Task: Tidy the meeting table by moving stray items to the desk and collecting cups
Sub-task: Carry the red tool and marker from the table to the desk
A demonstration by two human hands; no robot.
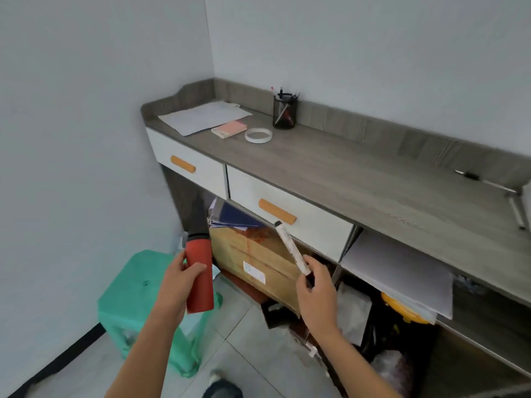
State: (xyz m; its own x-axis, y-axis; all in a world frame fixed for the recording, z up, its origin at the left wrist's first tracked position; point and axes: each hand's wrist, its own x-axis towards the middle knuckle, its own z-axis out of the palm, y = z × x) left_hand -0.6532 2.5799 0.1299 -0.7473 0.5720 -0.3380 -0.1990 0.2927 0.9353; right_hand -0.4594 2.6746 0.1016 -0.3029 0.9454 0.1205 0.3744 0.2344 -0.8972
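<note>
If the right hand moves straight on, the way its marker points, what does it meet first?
Probably the marker meets the drawer front beside its orange handle, though depth is unclear.

The bench [373,179] and a white object [527,202] at its end are cut off by the right edge. The box label [254,272] is blurred past reading, and the marker's [290,245] lower end is partly hidden by the fingers [314,264] of the right hand [316,294].

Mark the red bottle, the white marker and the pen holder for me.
red bottle [202,291]: head view, lower part of its red body.
white marker [291,248]: head view, mid-barrel.
pen holder [285,114]: head view, front of the black cup.
</note>
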